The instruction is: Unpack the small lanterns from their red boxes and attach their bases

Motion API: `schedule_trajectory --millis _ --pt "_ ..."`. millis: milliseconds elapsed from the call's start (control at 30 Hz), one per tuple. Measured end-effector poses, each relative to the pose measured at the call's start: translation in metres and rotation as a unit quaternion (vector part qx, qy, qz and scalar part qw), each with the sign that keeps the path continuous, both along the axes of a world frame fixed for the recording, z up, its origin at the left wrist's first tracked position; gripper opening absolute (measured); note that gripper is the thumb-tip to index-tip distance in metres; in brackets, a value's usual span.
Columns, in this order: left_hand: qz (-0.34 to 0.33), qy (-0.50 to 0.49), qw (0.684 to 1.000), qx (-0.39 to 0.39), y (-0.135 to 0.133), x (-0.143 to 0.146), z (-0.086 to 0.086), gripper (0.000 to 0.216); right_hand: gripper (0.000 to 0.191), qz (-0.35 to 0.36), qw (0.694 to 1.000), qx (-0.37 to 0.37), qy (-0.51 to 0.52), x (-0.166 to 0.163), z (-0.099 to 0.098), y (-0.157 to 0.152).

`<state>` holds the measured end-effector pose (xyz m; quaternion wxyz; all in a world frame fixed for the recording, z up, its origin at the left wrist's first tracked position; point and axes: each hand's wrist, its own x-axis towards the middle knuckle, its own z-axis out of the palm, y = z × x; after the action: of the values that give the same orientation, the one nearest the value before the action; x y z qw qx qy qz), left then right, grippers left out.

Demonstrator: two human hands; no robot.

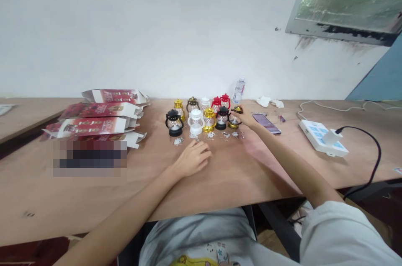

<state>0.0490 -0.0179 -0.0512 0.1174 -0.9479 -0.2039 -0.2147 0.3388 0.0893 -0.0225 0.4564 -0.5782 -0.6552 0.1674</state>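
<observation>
Several small toy lanterns stand in two rows on the wooden table [238, 174]: a black one [174, 123], a white one [196, 122], a gold one [209, 120], another black one [221, 117], with gold, dark, white and red ones [220, 101] behind. My right hand [244, 117] reaches out and grips the rightmost gold and black lantern [234, 119] in the front row. My left hand [192, 159] rests on the table just in front of the white lantern, fingers loosely curled, nothing in it. Small tags [178, 141] lie before the lanterns.
Flattened red and white cartons [97, 121] are stacked at the left. A phone [266, 123] lies right of the lanterns, a water bottle [239, 90] stands behind, and a white power strip [323, 137] with a black cable sits at the right. A white wall stands behind.
</observation>
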Motion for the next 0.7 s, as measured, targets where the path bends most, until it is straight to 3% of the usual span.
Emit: schedule_trajectory --millis 200,367,467,600,700 --pt "-0.001 0.015 0.996 -0.085 0.000 0.002 -0.004 0.017 0.052 0.001 1.000 0.015 0.002 0.005 -0.003 0.003" --pt "-0.004 0.014 0.995 -0.099 0.001 0.002 -0.006 0.017 0.043 -0.141 0.975 0.169 0.015 -0.006 0.011 -0.011" --pt "-0.002 0.003 0.995 -0.098 0.002 0.002 -0.005 0.016 0.035 -0.164 0.949 0.265 -0.039 -0.021 0.012 -0.029" --pt "0.077 -0.135 0.987 -0.033 0.009 -0.006 0.006 0.020 0.033 -0.109 0.917 0.357 -0.139 -0.053 -0.011 -0.057" --pt "0.220 -0.312 0.924 0.020 0.020 -0.022 0.017 0.027 0.042 0.017 0.883 0.419 -0.210 -0.080 -0.037 -0.076"
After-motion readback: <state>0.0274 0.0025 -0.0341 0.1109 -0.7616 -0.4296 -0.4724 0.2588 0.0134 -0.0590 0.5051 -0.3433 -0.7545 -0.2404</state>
